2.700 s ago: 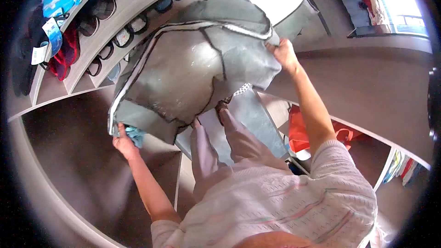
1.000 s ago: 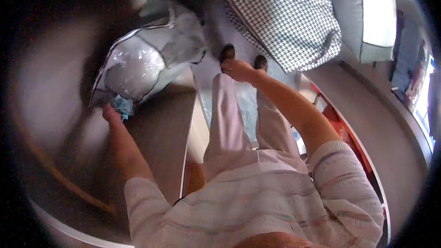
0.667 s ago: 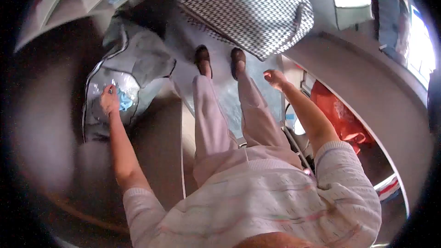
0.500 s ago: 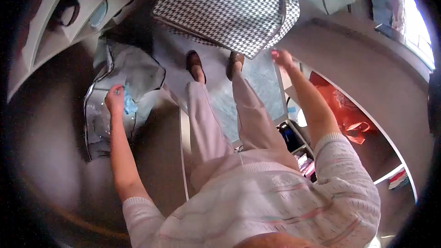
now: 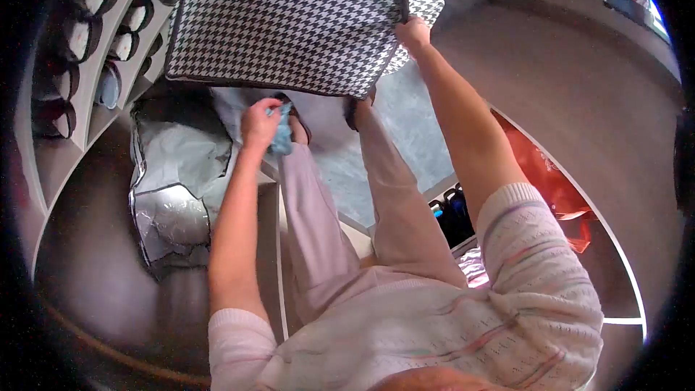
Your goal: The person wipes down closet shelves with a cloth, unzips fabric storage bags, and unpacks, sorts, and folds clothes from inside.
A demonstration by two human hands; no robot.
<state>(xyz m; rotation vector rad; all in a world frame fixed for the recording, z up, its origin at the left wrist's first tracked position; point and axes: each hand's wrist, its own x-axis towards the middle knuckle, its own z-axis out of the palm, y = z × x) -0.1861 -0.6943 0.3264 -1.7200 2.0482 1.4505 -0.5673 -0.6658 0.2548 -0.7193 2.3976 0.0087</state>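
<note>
A large black-and-white houndstooth bag [image 5: 289, 25] fills the top middle of the view. My right hand [image 5: 414, 35] grips its dark strap or edge at the right side. In my left hand [image 5: 260, 124] is a crumpled light blue cloth [image 5: 281, 132], held just below the bag's lower edge, in front of my feet. The grey storage bag with a clear window [image 5: 174, 210] lies crumpled on the dark surface to the left, apart from both hands.
Shelves with several pairs of shoes [image 5: 79, 40] curve along the upper left. At the right, a red bag [image 5: 539, 166] sits in a compartment under a long brown surface [image 5: 565, 65]. Dark items [image 5: 455, 216] stand in a compartment beside my legs.
The grey bag was let go on the left. My left hand moved right with the blue cloth, and my right hand took hold of the houndstooth bag. The view has shifted.
</note>
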